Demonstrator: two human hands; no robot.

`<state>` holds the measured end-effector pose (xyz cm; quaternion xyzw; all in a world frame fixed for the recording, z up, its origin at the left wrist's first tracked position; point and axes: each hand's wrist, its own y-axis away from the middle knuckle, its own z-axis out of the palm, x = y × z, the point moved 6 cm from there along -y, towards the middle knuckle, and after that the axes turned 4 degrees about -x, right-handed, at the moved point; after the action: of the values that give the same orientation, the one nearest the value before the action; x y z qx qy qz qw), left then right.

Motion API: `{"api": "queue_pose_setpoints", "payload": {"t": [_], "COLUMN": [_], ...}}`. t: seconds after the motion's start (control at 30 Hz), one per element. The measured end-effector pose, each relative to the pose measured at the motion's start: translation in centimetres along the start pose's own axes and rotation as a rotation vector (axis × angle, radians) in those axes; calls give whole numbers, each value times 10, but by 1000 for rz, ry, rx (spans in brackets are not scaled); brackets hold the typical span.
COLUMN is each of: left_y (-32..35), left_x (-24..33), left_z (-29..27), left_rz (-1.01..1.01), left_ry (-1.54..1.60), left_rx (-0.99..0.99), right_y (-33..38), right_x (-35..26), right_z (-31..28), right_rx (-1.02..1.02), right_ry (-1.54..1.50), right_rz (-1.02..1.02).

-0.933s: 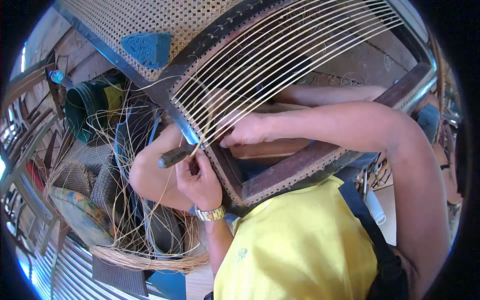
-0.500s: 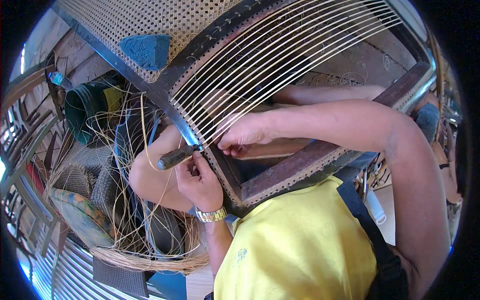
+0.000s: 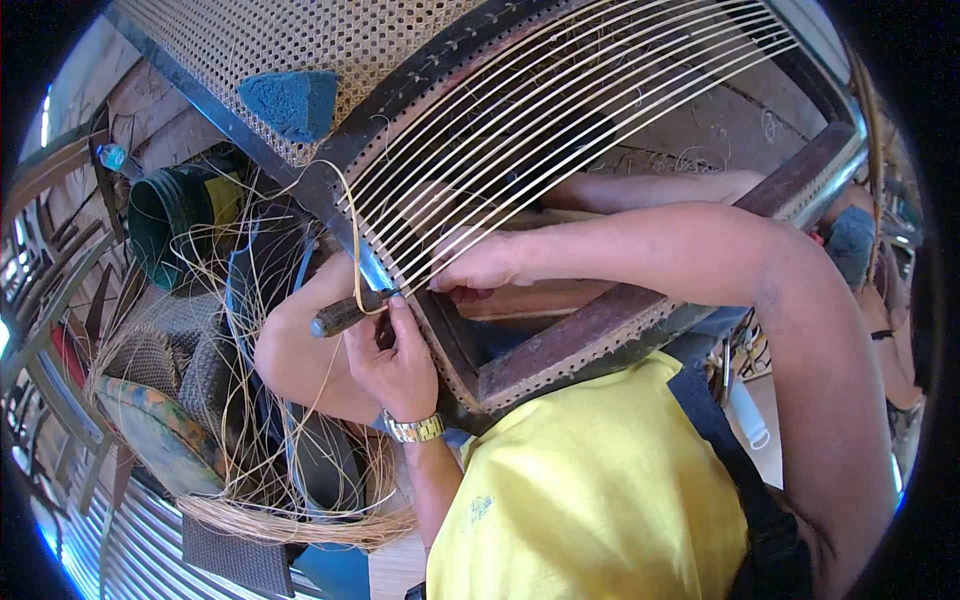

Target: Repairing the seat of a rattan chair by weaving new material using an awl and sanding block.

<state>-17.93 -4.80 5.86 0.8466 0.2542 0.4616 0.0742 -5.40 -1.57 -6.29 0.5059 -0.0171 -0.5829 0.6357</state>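
Note:
A dark wooden chair frame (image 3: 560, 345) with a row of small holes lies across my lap, and pale cane strands (image 3: 560, 150) run side by side over its opening. At the frame's left edge stands an awl-like tool (image 3: 342, 316) with a dark handle, its tip at the holes. My left hand (image 3: 398, 365) pinches a loose cane strand (image 3: 352, 215) beside that tool, thumb against the frame. The strand loops up over the frame's corner. Inside the opening, below the strands, is my right hand (image 3: 475, 265), its fingers curled and partly hidden by the frame.
A blue sponge-like block (image 3: 292, 104) rests on the woven cane panel (image 3: 400, 40) at the top. Left of my leg lies a tangle of loose cane (image 3: 290, 520), near a dark green bucket (image 3: 165, 225). Chair frames stand at the far left.
The loose cane strand has swung from hanging left of the tool to an arch over the frame's corner. The tool's handle and both hands have shifted slightly.

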Motion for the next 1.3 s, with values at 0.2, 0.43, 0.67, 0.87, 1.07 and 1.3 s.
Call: {"api": "queue_pose_setpoints", "payload": {"t": [0.2, 0.43, 0.67, 0.87, 1.07, 1.3], "left_y": [18, 89, 114, 122, 134, 125], "left_x": [34, 42, -21, -67, -63, -68], "left_z": [-5, -1, -4, 12, 29, 23], "left_rz": [191, 225, -51, -436, -449, -407], "left_ry": [-327, -400, 86, 1128, 1058, 873], "left_rx": [50, -1, 59, -256, -93, 86], "right_y": [-22, -19, 135, 309, 414, 413], "right_x": [23, 1, -40, -57, -21, -10], "right_z": [-28, -39, -27, -80, -81, -82], "right_rx": [-11, 157, -241, 533, 1437, 1640], "right_ry": [244, 920, 1380, 1016, 1252, 1145], "right_rz": [-46, -152, 146, -455, -918, -882]}}
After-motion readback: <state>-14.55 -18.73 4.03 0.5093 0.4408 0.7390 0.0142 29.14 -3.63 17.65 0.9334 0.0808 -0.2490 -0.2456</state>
